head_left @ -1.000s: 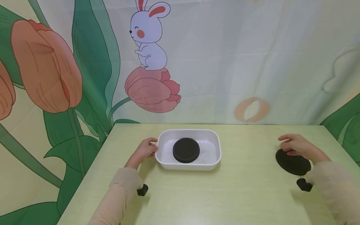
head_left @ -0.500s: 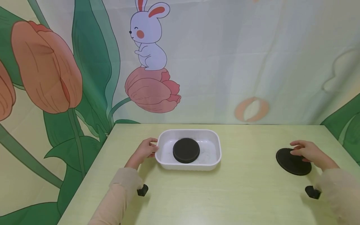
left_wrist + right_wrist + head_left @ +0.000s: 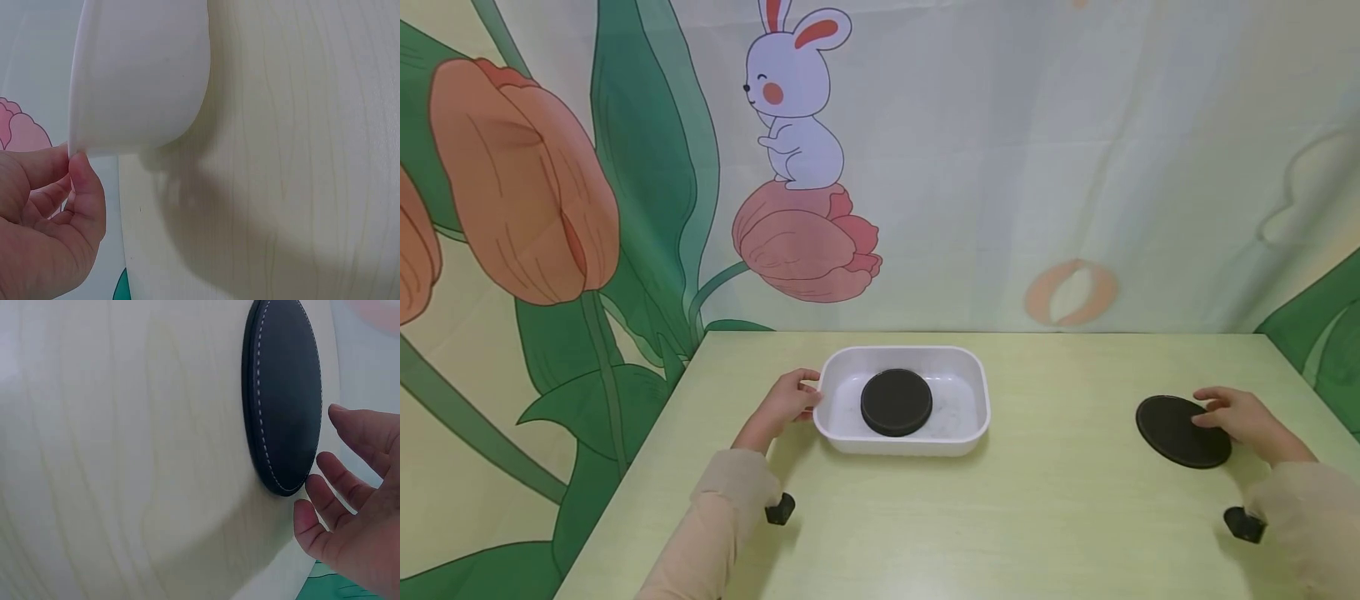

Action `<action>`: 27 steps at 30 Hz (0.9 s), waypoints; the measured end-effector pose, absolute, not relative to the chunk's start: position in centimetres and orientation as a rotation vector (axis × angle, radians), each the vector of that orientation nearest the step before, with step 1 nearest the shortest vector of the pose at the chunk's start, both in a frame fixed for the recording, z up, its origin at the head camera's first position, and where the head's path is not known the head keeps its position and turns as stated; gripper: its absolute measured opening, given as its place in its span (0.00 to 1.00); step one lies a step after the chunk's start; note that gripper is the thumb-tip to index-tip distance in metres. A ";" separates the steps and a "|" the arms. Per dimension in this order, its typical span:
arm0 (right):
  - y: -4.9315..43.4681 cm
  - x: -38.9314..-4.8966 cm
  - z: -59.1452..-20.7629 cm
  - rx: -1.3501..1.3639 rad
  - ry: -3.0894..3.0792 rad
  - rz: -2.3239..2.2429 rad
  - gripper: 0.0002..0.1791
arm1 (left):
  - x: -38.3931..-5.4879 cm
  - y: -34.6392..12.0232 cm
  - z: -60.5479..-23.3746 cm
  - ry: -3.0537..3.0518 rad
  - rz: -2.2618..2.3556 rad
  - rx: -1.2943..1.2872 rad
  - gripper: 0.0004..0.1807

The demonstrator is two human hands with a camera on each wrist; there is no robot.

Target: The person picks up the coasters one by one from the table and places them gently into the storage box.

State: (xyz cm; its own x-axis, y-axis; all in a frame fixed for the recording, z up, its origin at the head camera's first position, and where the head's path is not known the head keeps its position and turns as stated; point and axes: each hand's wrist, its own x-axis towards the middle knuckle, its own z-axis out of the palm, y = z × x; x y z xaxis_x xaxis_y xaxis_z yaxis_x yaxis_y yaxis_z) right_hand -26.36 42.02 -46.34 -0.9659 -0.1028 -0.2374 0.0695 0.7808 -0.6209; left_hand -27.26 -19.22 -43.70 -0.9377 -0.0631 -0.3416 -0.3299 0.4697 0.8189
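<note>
In the head view my left hand [image 3: 784, 400] is at the left end of a white rectangular plastic tray [image 3: 901, 447]. The left wrist view shows thumb and finger pinching the rim of this tray [image 3: 140, 69]. A thick round black disc [image 3: 897, 402] lies inside the tray. At the right, a flat round black leather coaster [image 3: 1174, 433] with white edge stitching lies on the table. My right hand [image 3: 1243, 419] hovers at the right edge of the coaster, its fingers loosely bent and holding nothing. Whether any fingertip touches the coaster, I cannot tell.
The pale wood-grain table [image 3: 1000, 525] ends at the back against a printed curtain [image 3: 955, 167] with a rabbit and tulips. A black wrist device [image 3: 780, 509] shows below the left sleeve, and another black device [image 3: 1244, 525] below the right sleeve.
My right hand has moved right and toward me, from above the coaster's far side to its right edge. The coaster, the tray and my left hand stay in place.
</note>
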 end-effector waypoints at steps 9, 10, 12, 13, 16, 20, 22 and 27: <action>42.1 -26.2 -47.1 -0.046 2.800 -0.898 0.31 | -27.3 -19.1 -43.7 2.453 1.449 -0.349 0.21; 42.1 -26.2 -47.2 -0.042 2.805 -0.896 0.31 | -27.3 -19.1 -43.7 2.454 1.448 -0.350 0.21; 42.0 -26.2 -47.4 -0.039 2.803 -0.901 0.32 | -27.3 -19.1 -43.7 2.456 1.451 -0.347 0.21; 41.9 -26.2 -47.5 -0.040 2.802 -0.900 0.31 | -27.3 -19.1 -43.7 2.458 1.452 -0.343 0.21; 41.8 -26.2 -47.8 -0.050 2.800 -0.898 0.31 | -27.4 -19.1 -43.7 2.456 1.463 -0.347 0.21; 41.7 -26.2 -48.0 -0.065 2.789 -0.895 0.31 | -27.3 -19.2 -43.7 2.451 1.474 -0.342 0.21; 41.7 -26.2 -48.0 -0.065 2.785 -0.884 0.30 | -27.3 -19.2 -43.7 2.450 1.478 -0.331 0.21; 41.4 -26.4 -47.5 0.001 2.703 -0.892 0.30 | -27.2 -19.3 -43.8 2.442 1.494 -0.318 0.21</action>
